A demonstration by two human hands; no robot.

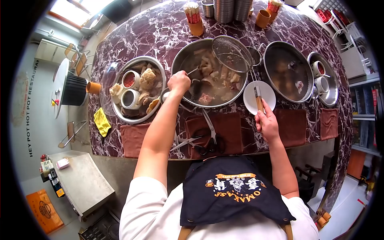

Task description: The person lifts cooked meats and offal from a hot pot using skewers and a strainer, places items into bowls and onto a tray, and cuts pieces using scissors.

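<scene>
My left hand (179,83) is closed at the near-left rim of the big steel pot (175,66), around a thin metal-handled utensil (193,72) whose kind I cannot make out. Cloudy broth and chunks of meat (206,98) fill the pot. In my right hand (267,122) is the wooden handle of a mesh strainer (232,54). Its round mesh is over the pot's far-right side, with small bits on it. Beneath the strainer's handle lies a white plate (249,100).
Left stands a steel basin (163,74) of meat pieces and two cups. A second pot (284,72) and another basin (333,88) are on the right. Scissors (211,128) lie on a brown cloth (232,124) near me. A yellow cloth (102,122) is at the left edge.
</scene>
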